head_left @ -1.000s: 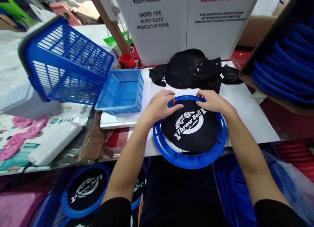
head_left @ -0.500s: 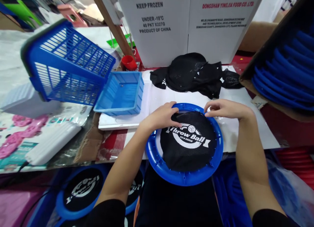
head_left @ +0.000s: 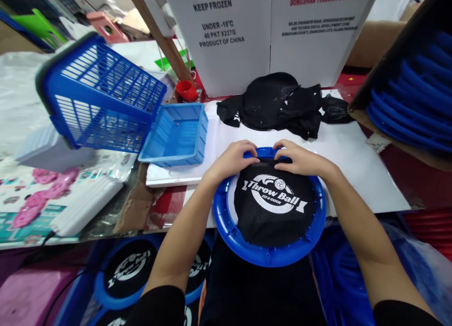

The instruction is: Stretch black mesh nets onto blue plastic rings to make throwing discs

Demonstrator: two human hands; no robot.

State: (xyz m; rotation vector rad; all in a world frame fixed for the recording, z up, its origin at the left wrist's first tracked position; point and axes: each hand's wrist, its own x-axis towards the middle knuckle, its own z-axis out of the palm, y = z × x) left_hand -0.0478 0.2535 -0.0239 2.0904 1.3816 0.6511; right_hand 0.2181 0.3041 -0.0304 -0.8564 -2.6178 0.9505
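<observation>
A blue plastic ring lies before me, its near part over the table edge. Inside it sits a round black mesh cloth printed "Throw Ball", with a gap between cloth and ring at the left. My left hand curls over the far rim, thumb on the mesh's upper edge. Just to the right, my right hand is closed on the same edge, fingers on the rim and thumb on the mesh. A short stretch of rim shows between the hands.
Loose black mesh pieces lie behind the ring on white board. A light-blue tray and a tilted blue basket stand left. A carton holds stacked blue rings at right. Finished-looking blue discs lie below the table at left.
My right hand has moved left along the far rim, close to my left hand, and now grips there. The left hand stays on the rim and mesh edge.
</observation>
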